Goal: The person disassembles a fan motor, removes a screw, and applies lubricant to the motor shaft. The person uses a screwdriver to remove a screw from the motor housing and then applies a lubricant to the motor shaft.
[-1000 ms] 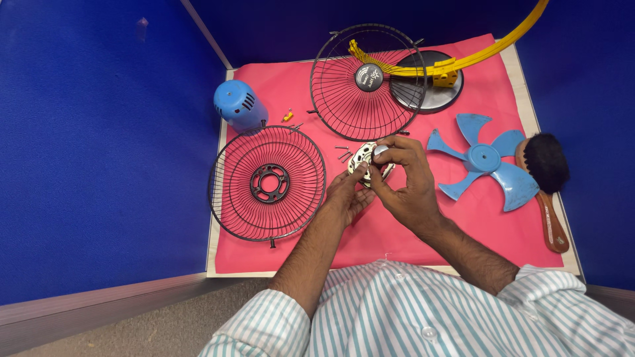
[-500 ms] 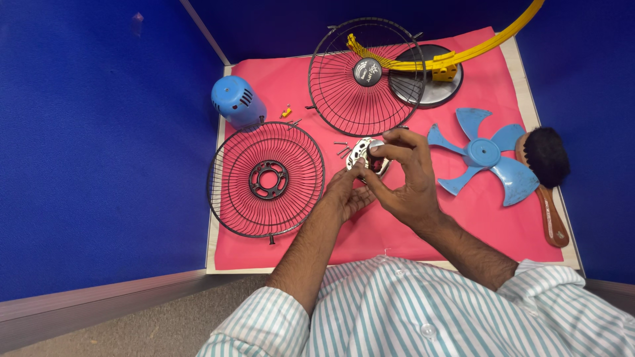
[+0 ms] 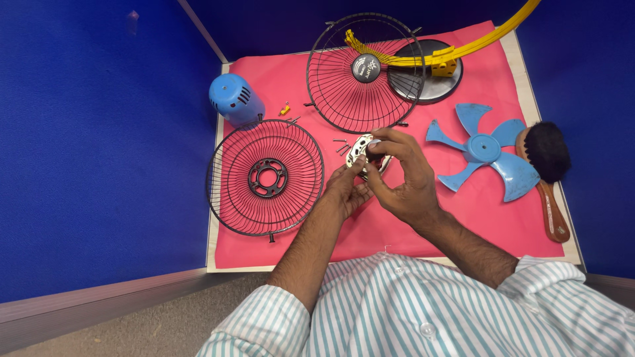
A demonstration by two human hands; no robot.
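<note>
Both of my hands hold a small silver metal motor part [image 3: 360, 148] above the pink mat [image 3: 278, 73]. My left hand [image 3: 345, 192] grips it from below. My right hand [image 3: 402, 177] closes over its right side, fingers curled around it. A few small dark screws [image 3: 339, 144] lie on the mat just left of the part. A round black wire fan guard with a centre ring [image 3: 266, 177] lies flat to the left of my hands. A second black guard with a badge at its hub [image 3: 365, 71] lies beyond them.
A blue motor housing [image 3: 235, 99] stands at the mat's far left, a small yellow piece [image 3: 285, 108] beside it. A blue fan blade [image 3: 485, 151] and a wooden brush [image 3: 548, 178] lie right. A yellow stand on a dark round base [image 3: 430, 71] is at the back. Blue walls surround the table.
My hands stay on the metal part with only a slight turn of the fingers. The view has shifted a little; the other things lie where they were.
</note>
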